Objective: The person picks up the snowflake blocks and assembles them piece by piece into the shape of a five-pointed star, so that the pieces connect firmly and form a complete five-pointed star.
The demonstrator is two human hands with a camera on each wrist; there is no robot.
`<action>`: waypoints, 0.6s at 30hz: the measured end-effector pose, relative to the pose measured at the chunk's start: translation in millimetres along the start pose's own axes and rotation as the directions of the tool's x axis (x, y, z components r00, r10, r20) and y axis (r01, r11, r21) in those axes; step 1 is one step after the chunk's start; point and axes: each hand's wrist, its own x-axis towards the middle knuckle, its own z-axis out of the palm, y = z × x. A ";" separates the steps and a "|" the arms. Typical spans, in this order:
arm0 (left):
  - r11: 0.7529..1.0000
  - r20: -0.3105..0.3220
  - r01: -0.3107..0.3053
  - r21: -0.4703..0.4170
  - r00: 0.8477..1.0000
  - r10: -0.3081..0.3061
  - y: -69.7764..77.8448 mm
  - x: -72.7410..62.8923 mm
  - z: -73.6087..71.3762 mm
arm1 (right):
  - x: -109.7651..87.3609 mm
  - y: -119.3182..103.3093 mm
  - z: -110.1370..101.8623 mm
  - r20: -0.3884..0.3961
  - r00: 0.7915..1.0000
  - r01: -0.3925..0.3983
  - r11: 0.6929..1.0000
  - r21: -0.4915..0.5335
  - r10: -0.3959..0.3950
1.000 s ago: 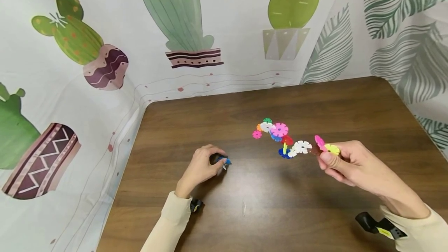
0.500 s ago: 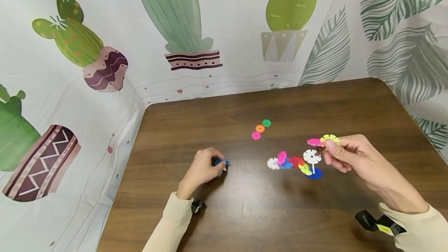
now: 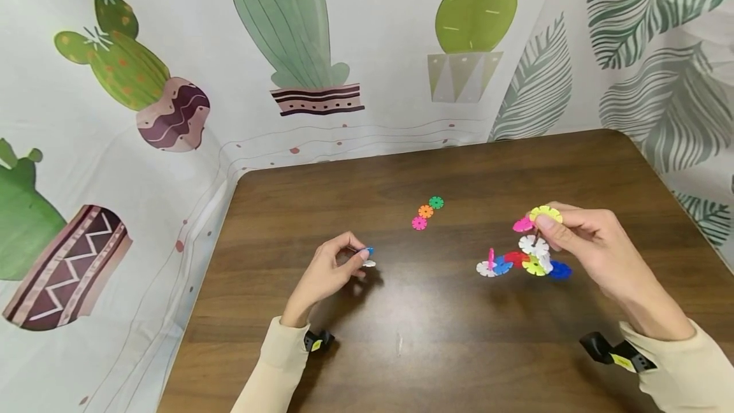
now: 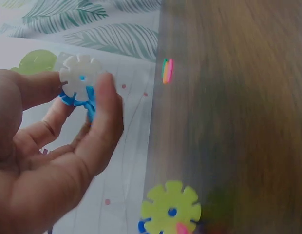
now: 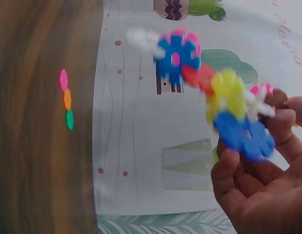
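Observation:
In the head view my left hand (image 3: 325,278) pinches a small cluster of slotted flower discs, with a blue disc (image 3: 369,250) above a white disc (image 3: 369,264). The left wrist view shows that white disc (image 4: 79,78) facing the camera, blue pieces behind it. My right hand (image 3: 593,247) pinches one end of a chain of interlocked flower discs between thumb and fingers, by a yellow disc (image 3: 546,214). Below and to the left hangs the rest of the chain, in pink, white, dark blue, yellow, red (image 3: 517,259) and lighter blue. A brown disc (image 5: 276,99) shows at the fingertips.
On the brown wooden table (image 3: 436,349), a diagonal row of a pink disc (image 3: 420,223), an orange disc (image 3: 425,211) and a green disc (image 3: 436,202) lies beyond the hands. A cloth printed with cacti (image 3: 292,30) hangs behind and at the left.
The chain has swung from reaching left over the row of discs to hanging below my right hand, which has risen slightly. My left hand has lifted its blue and white discs off the table.

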 end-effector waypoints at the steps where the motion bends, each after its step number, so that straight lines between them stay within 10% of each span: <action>1: 1.000 0.011 0.003 -0.030 1.000 -0.003 0.5 -0.2 -0.2 | 0.5 1.5 -0.3 -0.005 1.000 -0.024 0.997 0.071 0.024; 6: 0.999 0.018 -0.015 -0.036 1.000 0.016 -1.0 0.4 -1.2 | 2.3 6.2 -1.5 -0.047 0.995 -0.068 0.954 0.293 0.086; 18: 0.954 0.058 -0.011 0.299 0.998 -0.007 -14.7 2.6 2.8 | 7.6 3.5 -0.7 -0.083 0.992 -0.061 0.938 0.340 0.094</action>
